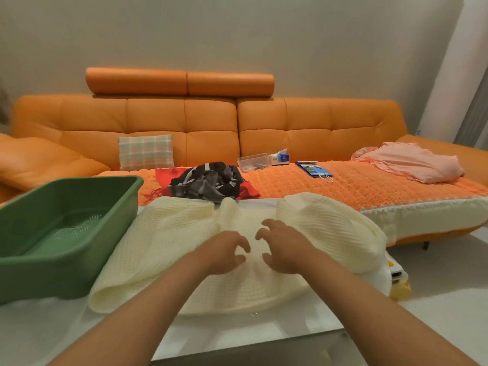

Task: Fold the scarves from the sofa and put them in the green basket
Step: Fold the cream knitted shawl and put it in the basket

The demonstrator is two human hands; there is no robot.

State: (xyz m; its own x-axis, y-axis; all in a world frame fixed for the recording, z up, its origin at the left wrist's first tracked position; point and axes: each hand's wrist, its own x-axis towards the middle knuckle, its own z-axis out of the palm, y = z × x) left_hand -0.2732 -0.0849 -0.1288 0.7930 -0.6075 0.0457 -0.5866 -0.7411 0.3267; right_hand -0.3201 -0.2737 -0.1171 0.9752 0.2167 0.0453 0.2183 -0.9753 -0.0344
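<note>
A cream knitted scarf [163, 249] lies spread and partly bunched across the white table [52, 328] in front of me. My left hand [224, 253] and my right hand [281, 248] hover side by side over its middle, fingers loosely curled, with nothing held in either. The green basket [60, 231] stands on the table at the left, with nothing in it. On the sofa seat behind lie a black, grey and white scarf [208, 180] heaped on a red fringed scarf [247, 190].
The orange sofa [184, 120] runs along the wall with a checked cushion [146, 152], a clear plastic box [253, 161], a tissue box [280, 157], a blue paper bag [314, 169] and a pink cloth [412, 162]. A yellow and white object [398, 278] sits at the table's right edge.
</note>
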